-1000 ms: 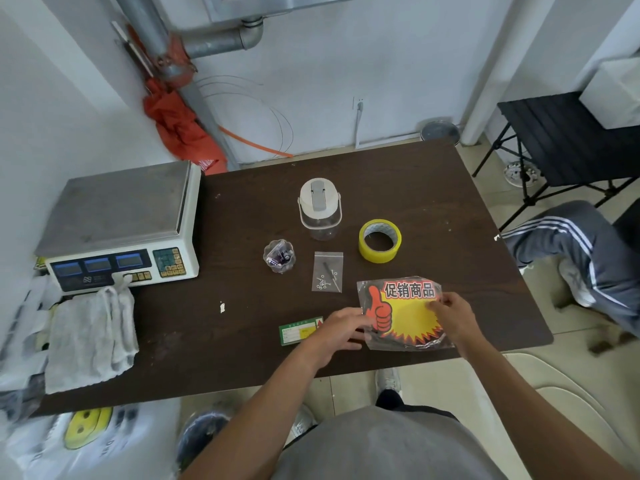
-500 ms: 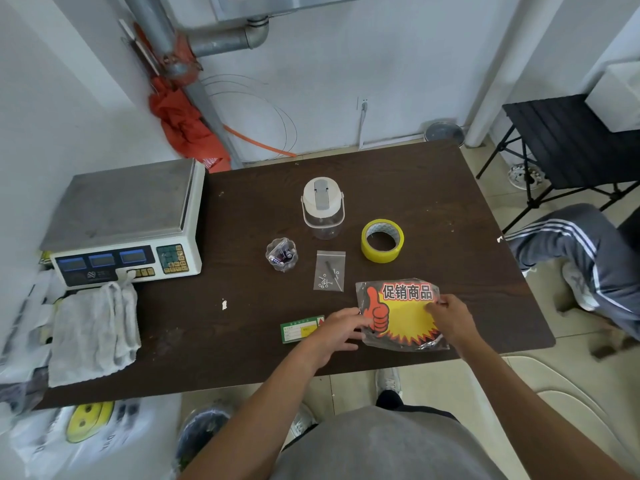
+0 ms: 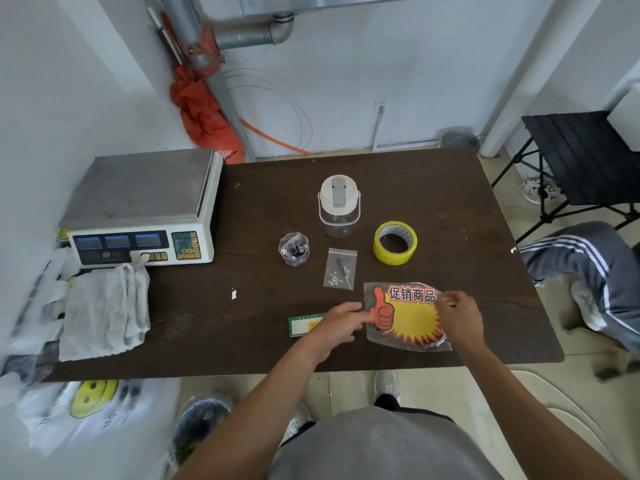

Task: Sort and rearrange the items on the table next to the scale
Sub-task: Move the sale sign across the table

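A plastic packet of yellow and red promo signs [image 3: 405, 315] lies near the front edge of the dark table [image 3: 263, 216]. My right hand [image 3: 459, 315] pinches its right edge, and my left hand [image 3: 341, 325] touches its left edge with the fingers spread. A green card [image 3: 303, 323] lies partly under my left hand. Behind them sit a small bag of screws [image 3: 340, 269], a yellow tape roll [image 3: 394, 242], a clear jar with a white lid [image 3: 339, 209] and a small clear cup of batteries [image 3: 293, 248]. The scale [image 3: 142, 209] stands at the left.
A white towel [image 3: 104, 313] lies in front of the scale. A white scrap [image 3: 233, 294] sits mid-table. Plastic bags [image 3: 69, 410] hang off the left front corner. A seated person's leg [image 3: 588, 265] and a black folding table [image 3: 581, 157] are to the right.
My right hand has shifted slightly up along the packet's right edge. The packet and my left hand stay nearly where they were; the camera has tilted a little.
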The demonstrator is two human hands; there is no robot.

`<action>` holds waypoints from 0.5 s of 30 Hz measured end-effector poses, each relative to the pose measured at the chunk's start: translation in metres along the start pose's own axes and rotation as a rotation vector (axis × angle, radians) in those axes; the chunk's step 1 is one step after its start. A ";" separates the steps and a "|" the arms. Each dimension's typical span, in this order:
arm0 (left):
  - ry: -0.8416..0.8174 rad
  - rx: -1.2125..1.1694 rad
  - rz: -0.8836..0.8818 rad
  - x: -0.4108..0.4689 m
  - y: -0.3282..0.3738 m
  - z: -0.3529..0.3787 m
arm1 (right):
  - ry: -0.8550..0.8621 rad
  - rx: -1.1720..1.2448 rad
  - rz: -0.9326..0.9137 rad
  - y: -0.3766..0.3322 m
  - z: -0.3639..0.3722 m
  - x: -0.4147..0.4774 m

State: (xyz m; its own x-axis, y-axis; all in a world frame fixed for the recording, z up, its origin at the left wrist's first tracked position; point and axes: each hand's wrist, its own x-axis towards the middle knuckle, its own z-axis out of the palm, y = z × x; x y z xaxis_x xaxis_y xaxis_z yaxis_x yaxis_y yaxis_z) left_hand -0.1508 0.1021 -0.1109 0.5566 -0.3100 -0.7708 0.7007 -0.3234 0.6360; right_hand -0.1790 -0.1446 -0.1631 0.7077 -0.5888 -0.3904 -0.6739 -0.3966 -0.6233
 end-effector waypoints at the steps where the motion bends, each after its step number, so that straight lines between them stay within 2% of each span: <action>1: 0.011 -0.014 0.015 -0.001 0.000 -0.002 | 0.003 -0.001 -0.020 -0.005 0.002 -0.001; 7: 0.027 -0.141 0.097 -0.018 0.004 -0.030 | -0.062 -0.034 -0.144 -0.042 0.026 -0.012; 15: 0.201 -0.353 0.178 -0.045 -0.014 -0.099 | -0.211 -0.080 -0.327 -0.104 0.076 -0.035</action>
State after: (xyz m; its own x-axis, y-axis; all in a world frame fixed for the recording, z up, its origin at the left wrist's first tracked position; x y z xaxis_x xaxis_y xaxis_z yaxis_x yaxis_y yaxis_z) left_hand -0.1413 0.2089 -0.0888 0.7336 -0.1418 -0.6647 0.6763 0.0555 0.7345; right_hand -0.1176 -0.0293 -0.1368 0.9100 -0.2680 -0.3164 -0.4146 -0.5973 -0.6866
